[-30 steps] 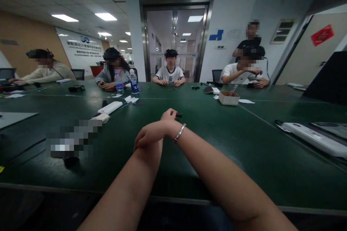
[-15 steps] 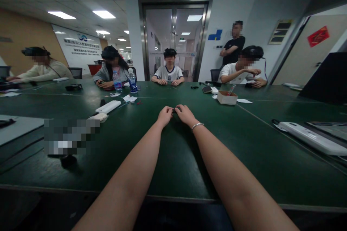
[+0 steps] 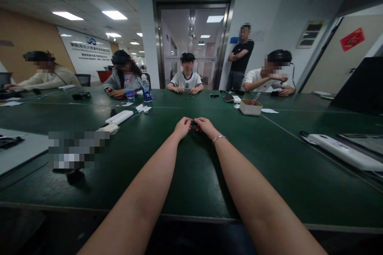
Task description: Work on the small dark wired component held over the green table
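Note:
Both my arms reach straight out over a dark green table [image 3: 191, 175]. My left hand [image 3: 182, 126] and my right hand [image 3: 205, 125] meet at the table's middle, fingers curled together around a small black object [image 3: 194, 122] pinched between them. Most of the object is hidden by my fingers, so I cannot name it. A thin silver bracelet [image 3: 219, 138] sits on my right wrist.
A white power strip [image 3: 119, 117] and a pale case [image 3: 110, 129] lie to the left; another white strip [image 3: 344, 152] lies at the right. A small cardboard box [image 3: 251, 107] stands beyond my hands. Two water bottles [image 3: 146, 90] and several seated people are across the table; one person stands by the glass door.
My arms were crossed a second ago with only the right hand on the black object; now they lie uncrossed and both hands pinch it. The standing person has walked left towards the door.

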A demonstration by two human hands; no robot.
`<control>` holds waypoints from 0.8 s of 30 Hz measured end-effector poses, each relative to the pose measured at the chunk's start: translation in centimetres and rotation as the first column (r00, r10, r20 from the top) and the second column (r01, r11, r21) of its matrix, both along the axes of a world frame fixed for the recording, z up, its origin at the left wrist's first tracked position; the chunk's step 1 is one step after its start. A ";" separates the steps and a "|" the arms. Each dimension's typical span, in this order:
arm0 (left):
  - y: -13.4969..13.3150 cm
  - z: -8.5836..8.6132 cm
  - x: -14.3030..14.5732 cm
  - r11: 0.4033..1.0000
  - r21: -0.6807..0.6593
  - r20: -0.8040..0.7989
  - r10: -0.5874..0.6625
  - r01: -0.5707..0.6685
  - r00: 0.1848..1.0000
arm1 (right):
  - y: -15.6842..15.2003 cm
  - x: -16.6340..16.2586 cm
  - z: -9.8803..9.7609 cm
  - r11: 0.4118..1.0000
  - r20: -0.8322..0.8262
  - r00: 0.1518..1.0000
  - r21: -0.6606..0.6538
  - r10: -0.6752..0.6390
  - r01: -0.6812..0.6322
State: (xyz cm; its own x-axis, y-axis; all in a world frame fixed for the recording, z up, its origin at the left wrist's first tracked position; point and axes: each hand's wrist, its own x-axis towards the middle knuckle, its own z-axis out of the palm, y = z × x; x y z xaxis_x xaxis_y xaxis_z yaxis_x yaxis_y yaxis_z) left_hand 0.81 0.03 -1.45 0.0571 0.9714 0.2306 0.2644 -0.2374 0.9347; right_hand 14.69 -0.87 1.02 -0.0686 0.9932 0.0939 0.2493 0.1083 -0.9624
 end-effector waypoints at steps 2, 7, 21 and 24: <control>0.0 0.0 0.0 1.000 -0.005 -0.002 0.002 -0.002 1.000 | 0.0 0.2 -0.1 1.000 -0.019 1.000 -0.005 0.011 -0.011; -0.1 0.2 0.2 1.000 -0.005 0.022 -0.001 0.001 1.000 | -0.2 0.5 0.0 0.999 -0.103 0.995 -0.032 0.019 -0.023; -0.4 0.5 0.5 1.000 -0.006 0.040 0.007 -0.007 0.999 | -0.1 1.0 -0.2 0.994 -0.197 0.977 -0.059 0.081 -0.094; -0.3 0.5 0.5 1.000 -0.001 0.056 -0.004 0.004 0.998 | 0.0 0.6 -0.1 0.996 -0.123 0.990 -0.053 0.069 -0.076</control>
